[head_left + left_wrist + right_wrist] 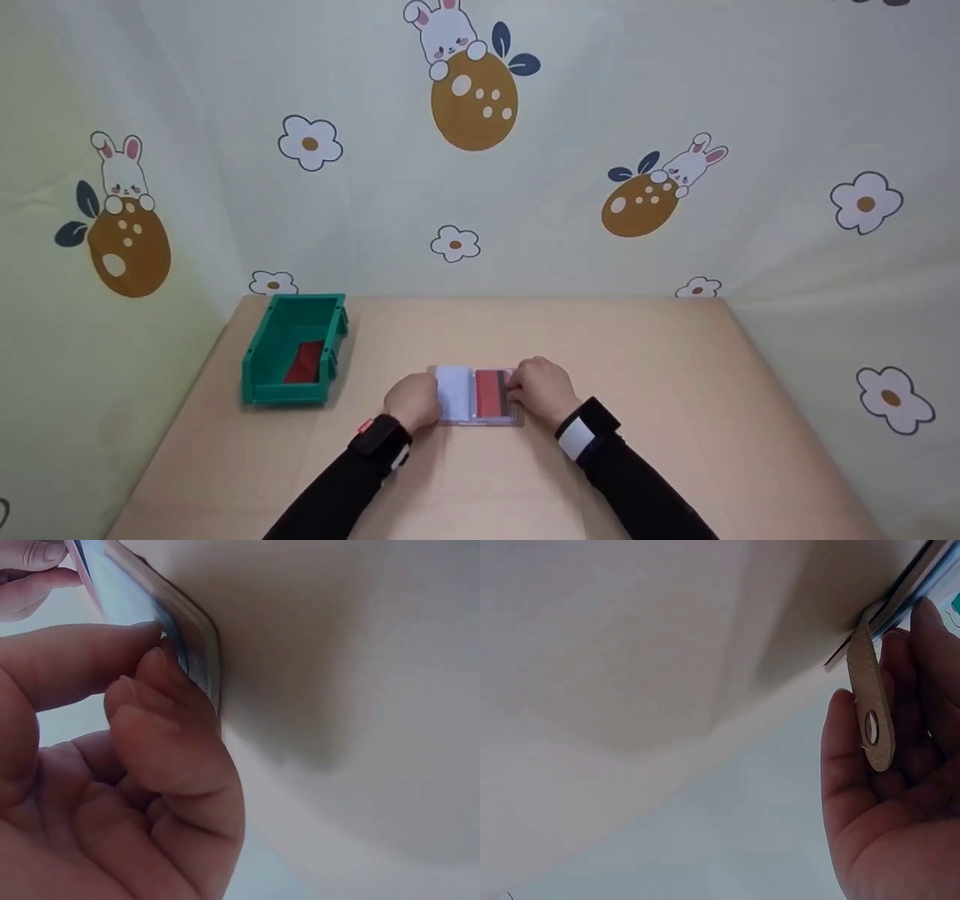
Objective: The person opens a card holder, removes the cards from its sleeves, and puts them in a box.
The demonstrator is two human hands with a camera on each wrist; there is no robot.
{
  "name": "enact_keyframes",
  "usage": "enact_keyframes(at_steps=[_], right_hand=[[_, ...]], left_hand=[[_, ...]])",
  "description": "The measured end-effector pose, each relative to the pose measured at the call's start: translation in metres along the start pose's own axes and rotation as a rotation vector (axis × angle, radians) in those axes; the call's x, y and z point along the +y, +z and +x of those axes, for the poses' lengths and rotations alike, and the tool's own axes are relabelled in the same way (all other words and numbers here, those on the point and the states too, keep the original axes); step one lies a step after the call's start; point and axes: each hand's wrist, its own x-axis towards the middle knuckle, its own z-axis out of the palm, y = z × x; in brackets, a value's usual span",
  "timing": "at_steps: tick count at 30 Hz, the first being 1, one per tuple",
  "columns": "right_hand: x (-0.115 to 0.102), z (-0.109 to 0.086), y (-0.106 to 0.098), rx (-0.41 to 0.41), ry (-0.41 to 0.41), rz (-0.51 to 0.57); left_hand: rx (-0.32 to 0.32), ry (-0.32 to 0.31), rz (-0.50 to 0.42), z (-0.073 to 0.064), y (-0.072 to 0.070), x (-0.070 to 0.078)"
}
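At the left of the head view, a green plastic open-fronted bin (pixel 289 395) is set on the pale tan worktop (pixel 480 487), with a dark red, flat-looking item (pixel 305 363) held inside it; what that item is made of cannot be told. Right of it, just below the middle of the frame, the left hand (pixel 412 401) is seen with its fingers curled and the tips closed in a narrow pinch on the left edge of an open, rectangular card holder with a tan, leather-like cover (pixel 473 397). The holder is laid low in the centre of the frame, directly between the hands, its long axis run left to right. Its left half is covered by a pale bluish-white leaf (pixel 454 394); in its right half a red card with a dark stripe (pixel 488 394) is shown. At its right edge the holder is pinched by the right hand (pixel 544 390), so neither hand is clearly nearer. In the right wrist view, a tan stitched strap with a round metal snap (pixel 871 690) is seen hanging from the holder's edge at the right of the frame, across that hand's curled fingers.
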Motion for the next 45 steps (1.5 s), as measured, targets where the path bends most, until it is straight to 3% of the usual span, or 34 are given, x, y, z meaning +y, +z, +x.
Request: enact_keyframes(at_steps=[5,11,16,22,28,31,41,45], right_hand=[[0.001,-0.001,0.002,0.000,-0.007,0.001],[0.002,0.000,0.003,0.029,-0.018,-0.008],[0.002,0.001,0.003,0.030,-0.009,0.001],[0.002,0.000,0.003,0.024,-0.006,0.013],[0.003,0.000,0.003,0.017,-0.003,0.021],[0.003,0.000,0.003,0.017,-0.001,0.019],[0.005,0.001,0.005,0.012,0.007,0.022],[0.004,0.001,0.005,0.010,0.014,0.028]], left_hand=[[0.048,0.052,-0.056,-0.001,-0.003,0.008],[0.154,0.190,-0.209,0.001,-0.002,0.024],[0.149,0.254,-0.302,0.005,0.007,0.033],[0.084,0.201,-0.321,0.011,0.017,0.036],[0.109,0.157,-0.324,0.016,0.024,0.033],[0.115,0.140,-0.326,0.018,0.024,0.032],[0.037,0.039,-0.321,0.021,0.023,0.033],[0.016,0.027,-0.309,0.021,0.020,0.033]])
